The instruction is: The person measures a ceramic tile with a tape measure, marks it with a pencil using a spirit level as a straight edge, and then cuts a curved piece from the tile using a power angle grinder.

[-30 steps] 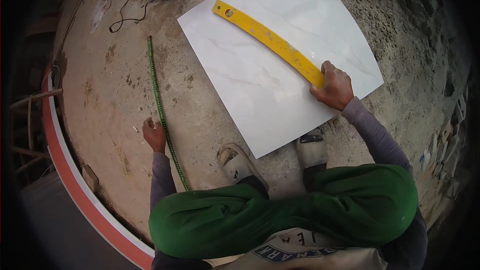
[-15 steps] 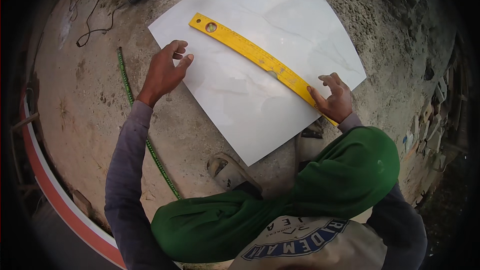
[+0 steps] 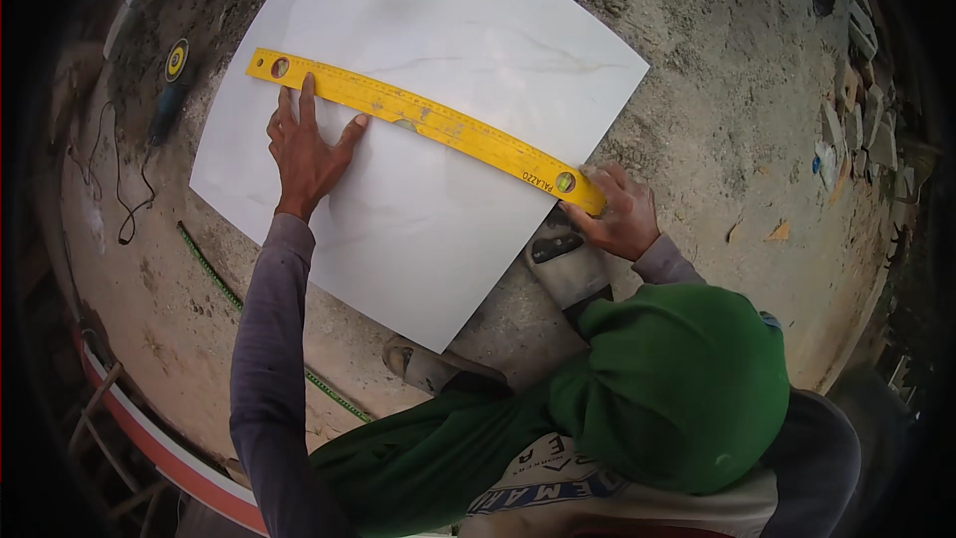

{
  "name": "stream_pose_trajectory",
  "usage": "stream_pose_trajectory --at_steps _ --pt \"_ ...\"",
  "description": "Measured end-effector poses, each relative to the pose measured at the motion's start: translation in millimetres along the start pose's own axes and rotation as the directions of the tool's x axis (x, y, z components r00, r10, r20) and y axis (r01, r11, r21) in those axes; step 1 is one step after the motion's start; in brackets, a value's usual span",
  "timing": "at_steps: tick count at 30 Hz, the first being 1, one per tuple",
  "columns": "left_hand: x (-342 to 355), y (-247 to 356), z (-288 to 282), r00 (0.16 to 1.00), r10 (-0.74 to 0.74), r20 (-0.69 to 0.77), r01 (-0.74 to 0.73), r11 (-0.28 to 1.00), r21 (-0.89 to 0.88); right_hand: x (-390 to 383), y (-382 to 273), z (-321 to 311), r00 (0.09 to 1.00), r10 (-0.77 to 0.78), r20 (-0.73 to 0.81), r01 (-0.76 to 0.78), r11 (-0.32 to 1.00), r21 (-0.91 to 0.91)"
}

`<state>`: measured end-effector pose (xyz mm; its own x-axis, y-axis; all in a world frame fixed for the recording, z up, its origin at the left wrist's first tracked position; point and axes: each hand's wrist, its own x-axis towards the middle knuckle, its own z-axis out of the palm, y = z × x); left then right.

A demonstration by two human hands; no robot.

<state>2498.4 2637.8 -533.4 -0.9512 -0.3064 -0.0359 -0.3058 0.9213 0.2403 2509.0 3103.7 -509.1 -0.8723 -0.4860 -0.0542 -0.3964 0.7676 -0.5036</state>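
Note:
A yellow spirit level (image 3: 438, 124) lies slantwise across a large white slab with faint grey veining, like a tile (image 3: 418, 219). My left hand (image 3: 309, 151) rests on the slab by the level's left part, fingers spread. Its forefinger reaches over the level's face, and the thumb touches the near edge. At the other end, which juts past the slab's right edge, my right hand (image 3: 621, 213) grips the level, thumb on the near side and fingers around the tip.
An angle grinder (image 3: 169, 90) with a yellow disc lies on the ground at left, its cord trailing. A green patterned rod (image 3: 211, 271) lies partly behind my left arm. My sandalled feet (image 3: 568, 264) flank the slab's near corner. Broken pieces (image 3: 871, 125) are heaped at far right.
My left hand has come down onto the level. My right hand has closed around the level's right end, which now juts beyond the slab. The whole view has shifted and turned.

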Motion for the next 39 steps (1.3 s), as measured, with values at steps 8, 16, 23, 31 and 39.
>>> stream_pose_trajectory --at_steps 8,16,23,31,39 --pt "101 36 10 0.997 -0.003 -0.08 0.002 1.0 -0.012 42 17 -7 0.987 -0.085 -0.134 0.107 0.98 0.167" --pt "152 51 1 1.0 0.02 -0.014 -0.02 0.998 -0.052 35 45 2 0.963 -0.001 -0.27 0.05 0.983 0.175" --pt "160 48 -9 0.996 0.033 0.079 -0.032 0.999 -0.006 22 44 22 0.958 0.055 -0.283 0.014 0.971 0.238" --pt "169 39 -13 0.985 0.079 0.151 -0.084 0.996 0.026 28 44 22 0.963 0.117 -0.243 -0.022 0.932 0.363" --pt "173 44 -14 0.981 0.074 0.178 -0.083 0.995 0.048 28 43 20 0.957 0.078 -0.278 0.007 0.956 0.294"
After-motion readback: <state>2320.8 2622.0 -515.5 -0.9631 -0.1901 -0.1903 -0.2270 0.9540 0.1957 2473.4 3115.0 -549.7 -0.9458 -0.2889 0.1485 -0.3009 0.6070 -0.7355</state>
